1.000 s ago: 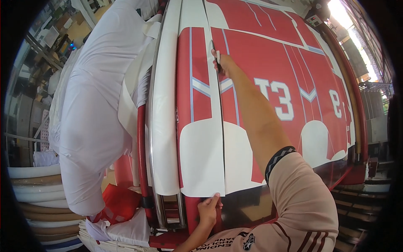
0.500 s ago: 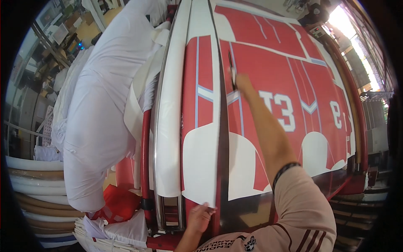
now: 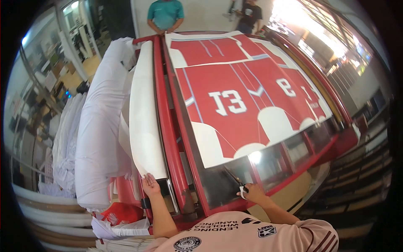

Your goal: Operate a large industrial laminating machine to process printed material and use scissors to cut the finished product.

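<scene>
My right hand (image 3: 252,194) grips a pair of scissors (image 3: 234,176), blades pointing away over the dark near end of the table. Beyond them lies a large printed sheet (image 3: 235,84), red with white panels, blue stripes and white numerals in jersey shapes. My left hand (image 3: 151,185) is at the near end of a long white sheet strip (image 3: 145,113), fingers spread and touching its edge. That strip rests plain side up along the left side, apart from the printed sheet.
Red rails (image 3: 170,138) run between strip and printed sheet. A big white fabric roll (image 3: 100,126) lies to the left, above red cloth (image 3: 124,213). At the far end stands a person in a teal shirt (image 3: 165,14); another wears black (image 3: 251,17).
My right hand has come back from far up the sheet to the near end with the scissors. My left hand has moved left, and the strip now lies turned over, its plain side up.
</scene>
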Motion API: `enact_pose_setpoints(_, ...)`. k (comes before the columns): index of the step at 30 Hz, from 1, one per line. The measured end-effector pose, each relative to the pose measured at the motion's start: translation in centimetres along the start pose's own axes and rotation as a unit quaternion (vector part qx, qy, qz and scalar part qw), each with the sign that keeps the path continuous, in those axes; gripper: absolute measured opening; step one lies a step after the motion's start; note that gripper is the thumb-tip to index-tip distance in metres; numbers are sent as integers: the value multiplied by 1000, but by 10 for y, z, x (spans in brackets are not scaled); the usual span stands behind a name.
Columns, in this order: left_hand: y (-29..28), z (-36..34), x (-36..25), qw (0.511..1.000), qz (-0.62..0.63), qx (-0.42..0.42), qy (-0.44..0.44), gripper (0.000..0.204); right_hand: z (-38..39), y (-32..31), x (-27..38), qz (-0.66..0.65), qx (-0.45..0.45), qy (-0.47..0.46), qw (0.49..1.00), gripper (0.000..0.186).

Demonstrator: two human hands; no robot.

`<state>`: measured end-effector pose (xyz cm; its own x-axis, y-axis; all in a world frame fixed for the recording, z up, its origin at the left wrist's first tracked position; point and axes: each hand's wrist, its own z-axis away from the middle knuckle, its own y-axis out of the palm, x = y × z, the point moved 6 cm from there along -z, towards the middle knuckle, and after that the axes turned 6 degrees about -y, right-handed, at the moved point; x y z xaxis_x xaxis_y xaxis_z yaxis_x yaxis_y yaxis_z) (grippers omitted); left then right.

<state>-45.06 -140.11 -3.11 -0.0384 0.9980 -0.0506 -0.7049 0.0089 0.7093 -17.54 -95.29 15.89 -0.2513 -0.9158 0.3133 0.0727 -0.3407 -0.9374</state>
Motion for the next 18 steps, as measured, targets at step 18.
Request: enact_pose_setpoints(18, 26, 205, 237, 692, -650, 313, 0, 76, 131, 12, -23, -52, -11, 43, 998, 36)
